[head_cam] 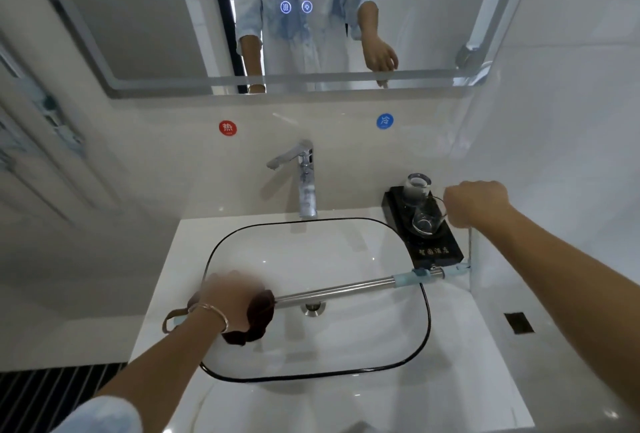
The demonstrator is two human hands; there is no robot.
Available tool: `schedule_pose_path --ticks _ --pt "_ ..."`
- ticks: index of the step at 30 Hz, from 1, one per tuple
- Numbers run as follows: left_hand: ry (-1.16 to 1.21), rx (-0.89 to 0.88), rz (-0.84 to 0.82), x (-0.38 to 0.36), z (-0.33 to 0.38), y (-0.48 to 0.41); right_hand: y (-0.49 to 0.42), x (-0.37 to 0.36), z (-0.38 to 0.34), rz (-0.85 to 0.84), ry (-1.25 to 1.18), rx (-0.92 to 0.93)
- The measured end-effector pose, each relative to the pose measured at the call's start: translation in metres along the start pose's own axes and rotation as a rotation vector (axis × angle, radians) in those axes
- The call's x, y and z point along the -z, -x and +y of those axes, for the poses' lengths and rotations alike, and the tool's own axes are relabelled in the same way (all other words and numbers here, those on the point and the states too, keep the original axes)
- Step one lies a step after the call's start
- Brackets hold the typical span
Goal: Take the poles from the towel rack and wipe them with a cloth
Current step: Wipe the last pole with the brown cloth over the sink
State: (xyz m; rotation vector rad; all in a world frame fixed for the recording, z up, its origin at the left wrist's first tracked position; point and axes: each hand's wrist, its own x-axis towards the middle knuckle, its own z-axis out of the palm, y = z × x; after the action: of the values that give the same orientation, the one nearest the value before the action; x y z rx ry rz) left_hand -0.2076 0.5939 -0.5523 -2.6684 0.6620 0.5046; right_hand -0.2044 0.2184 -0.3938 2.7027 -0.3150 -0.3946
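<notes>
The left hand (228, 297) squeezes a cloth (258, 311) around the pole (339, 290). The right hand (476, 202), past the pole's far end, is a fist.

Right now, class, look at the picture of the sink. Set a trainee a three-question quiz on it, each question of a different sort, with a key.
1. True or false: the pole lies across the sink.
2. What does the left hand press around the pole: A a cloth, B a sponge, C a brush?
3. Fill in: two glasses stand on a black ____ near the right hand.

Key: 1 true; 2 A; 3 tray.
</notes>
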Motion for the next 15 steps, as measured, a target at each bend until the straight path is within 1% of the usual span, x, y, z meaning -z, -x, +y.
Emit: schedule_pose_path --ticks 2,3,4,5,6,7,8,10,12,13,15 --pt "0.009 -0.011 0.01 -0.001 -0.001 0.0 -0.004 0.003 0.003 -0.072 0.016 -0.054" --pt "0.014 -0.014 0.012 -0.002 -0.001 0.0 -0.004 0.005 -0.001 -0.079 0.035 -0.065" --pt "0.016 -0.018 0.015 -0.002 -0.001 0.0 -0.004 0.008 -0.01 -0.039 0.053 -0.048" --pt "0.016 -0.025 0.024 -0.003 -0.002 0.0 -0.001 0.01 -0.024 0.04 0.055 0.008" --pt "0.019 -0.031 0.03 -0.003 -0.002 0.0 0.001 0.011 -0.043 0.122 0.025 0.104" --pt "0.026 -0.035 0.037 -0.004 -0.003 0.0 0.006 0.01 -0.066 0.168 -0.045 0.23" --pt "0.032 -0.037 0.042 -0.004 -0.003 0.0 0.013 0.007 -0.093 0.164 -0.152 0.367" --pt "0.04 -0.042 0.068 -0.006 -0.005 0.0 0.031 -0.005 -0.153 0.067 -0.39 0.6" --pt "0.071 -0.035 0.115 -0.011 -0.006 0.001 0.048 -0.022 -0.207 -0.039 -0.567 0.732" --pt "0.107 -0.022 0.15 -0.014 -0.006 0.001 0.055 -0.032 -0.229 -0.095 -0.63 0.76" --pt "0.222 0.009 0.219 -0.02 -0.009 0.004 0.062 -0.05 -0.26 -0.218 -0.754 0.736"
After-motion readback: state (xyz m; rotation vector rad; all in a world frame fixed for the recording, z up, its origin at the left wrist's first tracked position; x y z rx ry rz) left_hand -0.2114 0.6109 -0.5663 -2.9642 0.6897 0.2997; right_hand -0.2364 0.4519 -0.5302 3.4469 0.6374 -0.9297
